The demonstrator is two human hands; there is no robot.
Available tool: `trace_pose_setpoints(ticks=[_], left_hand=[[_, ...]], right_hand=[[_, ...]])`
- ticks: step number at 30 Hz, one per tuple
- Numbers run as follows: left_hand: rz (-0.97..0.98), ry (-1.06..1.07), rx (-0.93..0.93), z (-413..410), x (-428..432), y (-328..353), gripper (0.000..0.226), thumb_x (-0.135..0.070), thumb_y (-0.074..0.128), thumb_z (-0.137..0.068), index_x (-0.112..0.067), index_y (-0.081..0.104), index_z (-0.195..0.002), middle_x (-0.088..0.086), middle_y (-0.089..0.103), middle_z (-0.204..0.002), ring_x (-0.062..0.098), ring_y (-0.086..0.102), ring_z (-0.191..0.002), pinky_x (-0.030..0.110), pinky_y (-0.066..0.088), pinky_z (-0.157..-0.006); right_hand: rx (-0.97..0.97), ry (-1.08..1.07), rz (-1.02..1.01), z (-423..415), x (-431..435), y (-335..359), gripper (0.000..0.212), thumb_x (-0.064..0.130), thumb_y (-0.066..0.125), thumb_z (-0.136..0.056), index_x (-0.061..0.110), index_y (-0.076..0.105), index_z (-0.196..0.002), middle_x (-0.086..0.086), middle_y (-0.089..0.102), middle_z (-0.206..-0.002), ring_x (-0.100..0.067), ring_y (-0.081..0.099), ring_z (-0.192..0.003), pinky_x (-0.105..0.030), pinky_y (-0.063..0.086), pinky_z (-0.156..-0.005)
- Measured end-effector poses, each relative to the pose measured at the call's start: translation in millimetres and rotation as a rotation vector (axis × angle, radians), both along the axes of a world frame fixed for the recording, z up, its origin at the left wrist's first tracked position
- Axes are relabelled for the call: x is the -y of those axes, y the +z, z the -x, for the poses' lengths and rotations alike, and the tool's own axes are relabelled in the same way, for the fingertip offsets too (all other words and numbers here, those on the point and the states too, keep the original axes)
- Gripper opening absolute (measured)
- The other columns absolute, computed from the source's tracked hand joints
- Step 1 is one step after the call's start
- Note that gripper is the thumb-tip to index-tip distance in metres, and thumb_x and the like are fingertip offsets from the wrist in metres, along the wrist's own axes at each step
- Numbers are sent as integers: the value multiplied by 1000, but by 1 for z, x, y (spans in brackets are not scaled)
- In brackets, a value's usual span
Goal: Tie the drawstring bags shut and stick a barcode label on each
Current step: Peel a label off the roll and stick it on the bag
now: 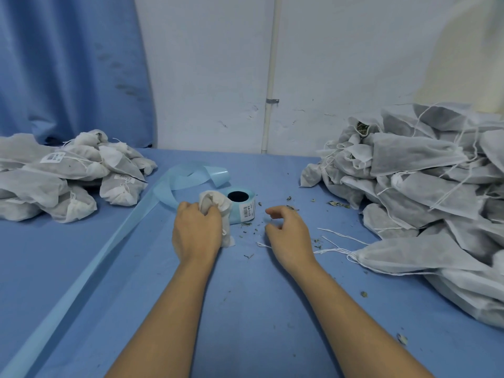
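1. Blue-covered bench (81, 255) against a white wall, with a blue curtain at far left.
2. Left hand (197, 230) clenches a crumpled white drawstring bag (218, 205) at centre, touching the label roll (244, 207).
3. The bag's long axis runs near-to-far; which end is the mouth is unclear.
4. Right hand (289, 231) hovers just beside it, fingers loosely curled, gripping nothing visible.
5. Labelled bags (54, 173) are heaped on the left, loose-stringed bags (422, 186) on the right.
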State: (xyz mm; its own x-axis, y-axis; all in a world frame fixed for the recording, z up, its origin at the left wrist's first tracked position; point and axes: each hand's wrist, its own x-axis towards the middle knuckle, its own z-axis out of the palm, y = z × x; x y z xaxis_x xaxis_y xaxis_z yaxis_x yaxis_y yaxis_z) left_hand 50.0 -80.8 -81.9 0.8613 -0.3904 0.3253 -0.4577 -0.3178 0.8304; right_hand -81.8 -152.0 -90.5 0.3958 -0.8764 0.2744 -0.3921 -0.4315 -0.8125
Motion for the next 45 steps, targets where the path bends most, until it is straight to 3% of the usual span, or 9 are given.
trace_pose_setpoints(ticks=[3,7,14,18,23,26,30,37,45], left_hand=[[8,16,-29,-2,1,-1,29,-18,43,-90,-6,45,-64,10,48,-91,23,42,-72,30,28,-60],[22,29,-37,-4,4,-2,28,-18,43,-91,-1,49,-70,11,47,-95,25,43,-72,32,30,-63],[71,93,-33,-6,5,-3,24,-17,45,-93,-3,47,-74,11,48,-99,22,38,-76,32,27,-66],[94,-22,26,-3,5,-4,14,-18,46,-92,-9,57,-93,2,55,-116,17,45,-83,26,31,-71],[103,-312,14,-3,9,-5,41,-19,46,-90,-22,55,-130,-16,48,-140,2,48,-115,18,31,-86],[151,-389,-70,-4,9,-6,33,-17,47,-90,-23,62,-118,-14,57,-127,6,53,-111,15,35,-87],[132,-399,-39,-2,8,-5,28,-13,51,-85,-28,45,-62,-11,50,-70,8,47,-66,14,32,-55],[-7,-534,62,1,8,-5,18,-14,52,-85,-20,47,-69,-6,52,-77,15,51,-72,31,39,-64],[198,-701,-344,5,6,2,27,-9,58,-63,-21,39,-47,-11,38,-48,5,35,-46,17,30,-45]], right_hand=[[-123,41,115,-9,4,2,45,17,51,-94,28,45,-137,0,42,-134,-16,55,-103,-29,44,-85],[-225,126,227,-27,12,8,49,22,43,-100,39,34,-144,2,23,-150,-21,27,-131,-33,36,-95],[-437,113,367,-40,20,14,29,31,45,-99,25,50,-127,-2,15,-154,-26,18,-133,-36,36,-94],[-442,8,409,-41,18,15,30,35,48,-98,19,50,-123,-6,21,-148,-28,25,-128,-36,40,-90],[-468,-22,383,-41,21,18,26,21,50,-96,19,51,-121,-7,22,-146,-28,29,-125,-34,40,-81],[-400,-3,381,-41,23,15,27,16,52,-94,20,54,-121,-4,28,-144,-25,32,-123,-31,42,-78],[-130,40,311,-32,24,6,36,7,58,-90,20,57,-123,-1,44,-127,-19,47,-110,-17,33,-79],[154,14,-16,-23,18,0,59,-2,62,-83,11,40,-136,-1,45,-129,-9,56,-83,-1,40,-63],[240,71,-116,-7,9,2,31,6,62,-85,15,62,-114,11,60,-103,-6,59,-100,-5,42,-74]])
